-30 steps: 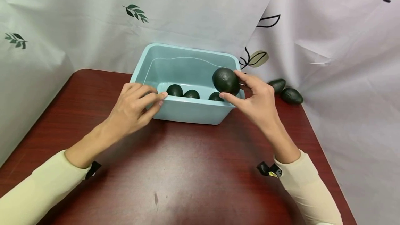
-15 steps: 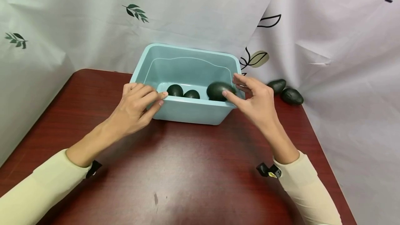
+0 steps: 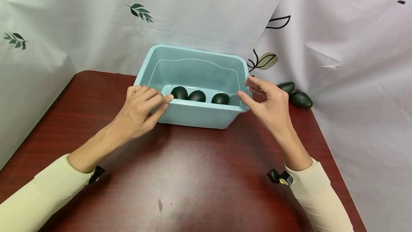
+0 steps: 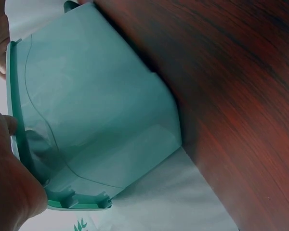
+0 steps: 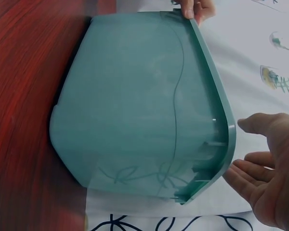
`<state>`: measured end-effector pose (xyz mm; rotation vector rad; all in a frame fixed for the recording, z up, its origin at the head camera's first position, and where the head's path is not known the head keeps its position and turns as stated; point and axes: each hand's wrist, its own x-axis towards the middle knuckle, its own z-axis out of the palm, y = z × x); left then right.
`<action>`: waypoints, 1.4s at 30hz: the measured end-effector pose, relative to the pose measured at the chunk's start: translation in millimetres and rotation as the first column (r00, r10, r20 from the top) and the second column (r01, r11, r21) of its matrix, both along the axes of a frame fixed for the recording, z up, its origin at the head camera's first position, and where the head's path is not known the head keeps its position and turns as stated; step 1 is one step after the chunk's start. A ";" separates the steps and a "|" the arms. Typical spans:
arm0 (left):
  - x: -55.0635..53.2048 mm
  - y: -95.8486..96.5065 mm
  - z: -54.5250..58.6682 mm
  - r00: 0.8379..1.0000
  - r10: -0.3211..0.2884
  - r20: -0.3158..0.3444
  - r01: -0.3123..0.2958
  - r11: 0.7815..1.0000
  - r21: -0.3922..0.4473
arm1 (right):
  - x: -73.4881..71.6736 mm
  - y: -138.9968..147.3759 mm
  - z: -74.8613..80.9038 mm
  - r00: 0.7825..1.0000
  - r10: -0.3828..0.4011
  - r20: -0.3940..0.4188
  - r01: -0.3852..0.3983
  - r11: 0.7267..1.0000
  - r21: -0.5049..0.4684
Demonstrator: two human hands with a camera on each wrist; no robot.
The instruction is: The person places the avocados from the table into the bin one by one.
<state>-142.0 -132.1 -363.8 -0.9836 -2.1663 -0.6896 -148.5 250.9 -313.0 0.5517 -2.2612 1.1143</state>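
A light blue plastic bin point(image 3: 199, 116) stands at the back of the table, seen from outside in both wrist views. Inside it show the tops of three dark green avocados point(image 3: 179, 93); its front wall hides their lower parts. My left hand point(image 3: 138, 109) grips the front-left rim, fingers over the edge and thumb against the outer wall. At the right end of the bin, my right hand point(image 3: 271, 105) holds nothing, with thumb and fingers spread apart. The right wrist view has this hand point(image 5: 272, 168) just beside the rim.
Two more avocados point(image 3: 300, 99) lie on the table's right edge, behind my right hand. White cloth point(image 3: 206, 13) with leaf prints hangs close behind the bin. The reddish-brown tabletop point(image 3: 193, 174) stretches in front.
The avocado in my right hand has dropped into the bin's right side and left the fingers. That hand has then drawn slightly right. My left hand has stayed on the rim.
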 end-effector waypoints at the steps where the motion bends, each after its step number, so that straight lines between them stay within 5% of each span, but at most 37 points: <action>1: -0.2 0.1 -0.3 1.000 0.000 -0.002 0.000 1.000 0.000 | -0.2 0.8 -0.3 1.000 0.000 0.003 0.000 1.000 -0.005; 16: 0.0 5.7 -0.3 0.999 -0.015 -0.049 0.017 0.999 0.028 | -3.6 14.8 -1.7 0.998 -0.039 0.045 0.041 0.999 -0.029; 25: 0.7 4.7 0.4 1.000 0.008 -0.022 -0.008 1.000 -0.017 | -10.2 27.8 -5.3 0.994 -0.069 0.081 0.074 0.995 -0.065; 42: 2.6 4.1 -1.9 1.000 0.006 -0.019 -0.006 1.000 -0.012 | -22.9 60.5 -15.7 0.962 -0.196 0.189 0.208 0.977 -0.048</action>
